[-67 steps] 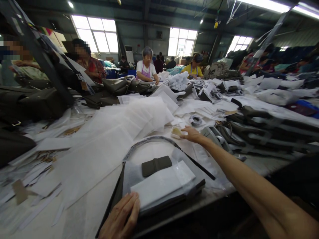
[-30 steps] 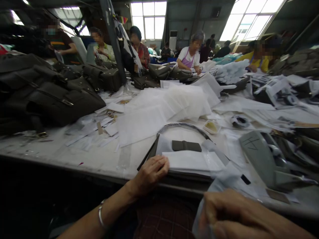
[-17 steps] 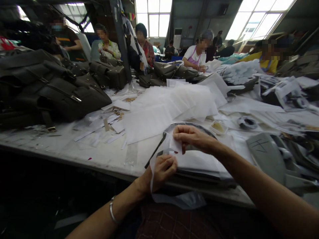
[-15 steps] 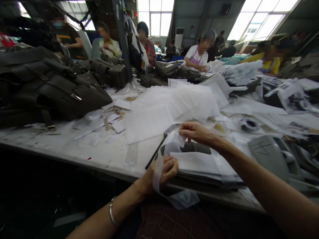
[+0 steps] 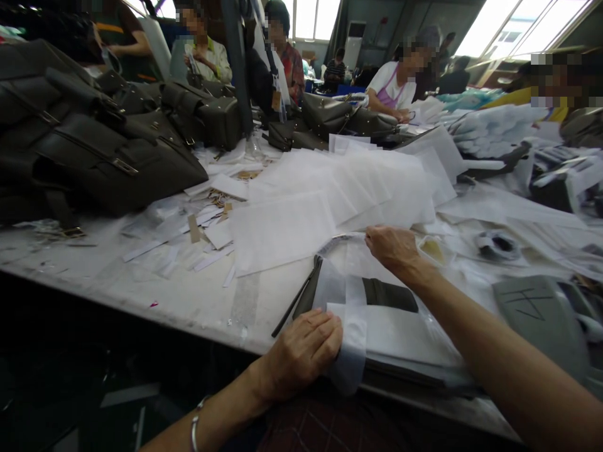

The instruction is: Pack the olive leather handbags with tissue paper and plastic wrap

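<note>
A flat dark bag (image 5: pixel 391 294) lies at the table's front edge, partly covered by white sheet material (image 5: pixel 400 329). A translucent strip (image 5: pixel 354 295) runs across its left part and hangs over the front edge. My left hand (image 5: pixel 308 345) rests on the near left corner of the bag, fingers together and pressing on the strip and white sheet; whether it grips anything is hidden. My right hand (image 5: pixel 393 248) is closed in a pinch on the far end of the strip, beside the bag's curved handle (image 5: pixel 336 240).
Overlapping white sheets (image 5: pixel 287 229) spread behind the bag. Dark bags (image 5: pixel 108 150) are heaped at the left, with paper scraps nearby. A tape roll (image 5: pixel 497 245) and a grey marked piece (image 5: pixel 537 314) lie at the right. Several people work across the table.
My right hand has moved away from my left, and the strip now lies stretched across the bag. My left hand has flattened onto the bag's corner. The view has shifted slightly.
</note>
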A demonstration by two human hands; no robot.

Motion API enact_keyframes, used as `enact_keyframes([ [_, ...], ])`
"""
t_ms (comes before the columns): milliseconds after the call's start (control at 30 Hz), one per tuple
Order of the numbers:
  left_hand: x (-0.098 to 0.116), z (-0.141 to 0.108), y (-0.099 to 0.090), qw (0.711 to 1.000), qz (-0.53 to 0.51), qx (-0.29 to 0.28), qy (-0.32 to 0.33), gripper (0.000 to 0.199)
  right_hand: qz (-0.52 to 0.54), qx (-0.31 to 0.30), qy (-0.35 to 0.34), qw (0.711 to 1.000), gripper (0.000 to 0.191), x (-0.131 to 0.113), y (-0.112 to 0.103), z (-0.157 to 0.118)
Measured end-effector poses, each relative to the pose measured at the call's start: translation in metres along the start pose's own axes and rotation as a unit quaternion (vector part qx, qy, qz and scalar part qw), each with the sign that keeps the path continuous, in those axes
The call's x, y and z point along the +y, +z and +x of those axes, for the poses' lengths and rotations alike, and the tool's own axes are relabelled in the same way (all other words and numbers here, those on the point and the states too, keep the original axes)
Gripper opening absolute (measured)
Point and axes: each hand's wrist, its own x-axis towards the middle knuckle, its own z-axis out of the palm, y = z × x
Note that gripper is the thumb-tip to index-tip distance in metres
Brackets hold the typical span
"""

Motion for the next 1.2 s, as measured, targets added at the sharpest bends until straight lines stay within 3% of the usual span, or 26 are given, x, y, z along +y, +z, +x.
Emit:
enact_keyframes([
  [233,-0.003,-0.008,0.007,0.999,-0.028,0.019,-0.01,0.039,0.022,-0.008,-0.043,0.999,0.021,-0.017,0.01,0.002],
  [333,-0.003,-0.008,0.007,0.999,-0.034,0.019,-0.005,0.043,0.037,-0.001,-0.027,0.999,0.031,-0.016,0.0,-0.006],
  [433,-0.003,-0.007,0.007,0.999,-0.039,0.022,-0.002,0.043,0.122,0.014,-0.045,0.991,0.024,-0.007,-0.018,-0.028],
  [567,-0.003,-0.008,0.008,0.999,-0.037,0.019,-0.002,0.045,0.291,-0.037,-0.171,0.941,0.015,0.0,-0.028,-0.078],
  [667,-0.003,-0.01,0.009,0.999,-0.035,0.009,-0.002,0.045,0.332,-0.053,-0.257,0.906,0.018,-0.011,-0.013,-0.111],
  [767,-0.002,-0.009,0.008,1.0,-0.029,-0.003,-0.007,0.045,0.346,-0.029,-0.298,0.889,0.023,-0.031,0.004,-0.123],
  [933,0.0,-0.001,0.003,0.999,-0.015,-0.004,-0.031,0.043,0.365,0.075,-0.258,0.891,0.034,-0.046,0.003,-0.115],
  [1067,-0.005,0.004,-0.002,0.997,-0.05,0.02,-0.053,0.046,0.435,0.183,-0.153,0.868,0.017,-0.018,-0.021,-0.141],
  [1133,-0.011,0.004,-0.004,0.994,-0.08,0.032,-0.071,0.053,0.483,0.142,-0.093,0.859,0.011,0.006,-0.03,-0.171],
  [1200,-0.017,0.004,-0.008,0.988,-0.112,0.039,-0.101,0.063,0.522,-0.005,-0.079,0.849,0.019,0.029,-0.031,-0.203],
])
